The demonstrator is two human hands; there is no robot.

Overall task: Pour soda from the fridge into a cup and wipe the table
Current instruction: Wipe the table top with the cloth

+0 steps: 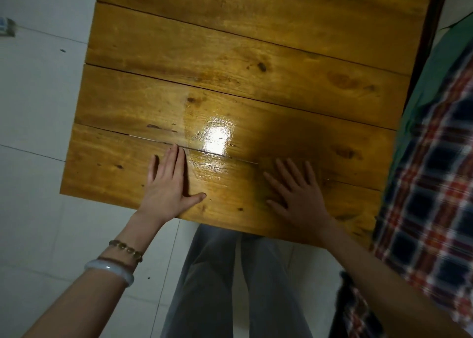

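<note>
Head view, looking down. Wooden tabletop (243, 56) made of four yellow-brown varnished planks, directly in front of the person and filling the upper middle of the frame. Left hand (169, 184) lies flat, palm down, on the nearest plank by the near edge. Its fingers are straight and together with the thumb splayed right, and the fingertips reach the seam to the next plank. Left grip is slack and holds nothing. Right hand (299, 194) is also palm down on the same plank, fingers straight and spread, in shadow. Right grip is likewise slack and holds nothing. The hands are well apart, with a bright glare patch (217, 135) on the varnish between and just beyond them. The left wrist carries a bead bracelet (126, 250) and a white bangle (110, 270). Grey trousers (204, 286) show below the near edge. White tiled floor (38, 107) on the left. Plaid cloth (435, 184) and green fabric (440, 63) run along the right side, both blurred. There's a small object (7, 26) at the far left on the floor, too blurred to identify.
</note>
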